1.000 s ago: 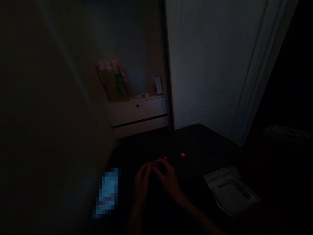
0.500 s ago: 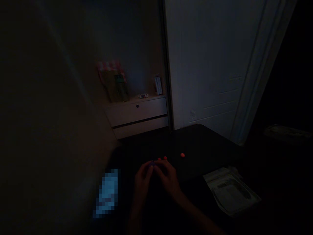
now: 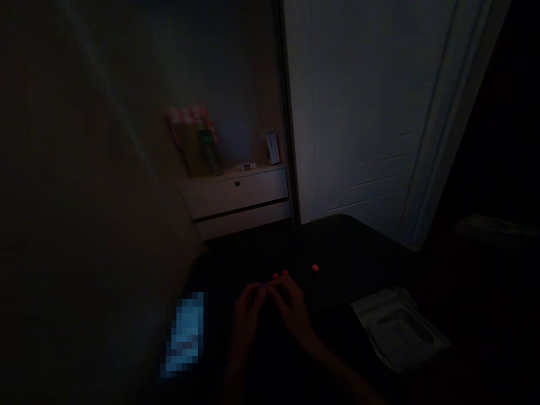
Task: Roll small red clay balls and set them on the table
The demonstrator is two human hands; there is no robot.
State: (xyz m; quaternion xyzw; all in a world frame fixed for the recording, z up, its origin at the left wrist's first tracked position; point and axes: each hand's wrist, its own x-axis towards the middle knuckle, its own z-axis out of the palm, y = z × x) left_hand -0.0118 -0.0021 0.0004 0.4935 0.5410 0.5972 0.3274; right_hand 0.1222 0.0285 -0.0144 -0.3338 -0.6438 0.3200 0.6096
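My left hand (image 3: 246, 305) is closed, its thumb and fingers pinching a small purple piece (image 3: 264, 287); darkness hides what kind of thing it is. Close beside it, my right hand (image 3: 291, 304) is also closed in a pinch, fingertips at the edge of the piece. Whether the right fingers hold the same piece or something else I cannot tell. Just beyond my fingers, two small red-orange round pieces (image 3: 275, 276) lie on the black table (image 3: 350, 242). A third orange ball-like piece (image 3: 315, 268) lies farther right.
A plastic packet (image 3: 399, 332) lies at right, past the table edge. To the left glows a blurred-out bright screen (image 3: 185, 334). Behind the table are white drawers (image 3: 240, 197) with a green-topped bottle (image 3: 206, 149) on them, and a white door (image 3: 354, 112).
My fingertips have shifted slightly, and less of the purple piece shows between them. The red-orange piece nearest my hands is a little more visible. The other pieces stay put.
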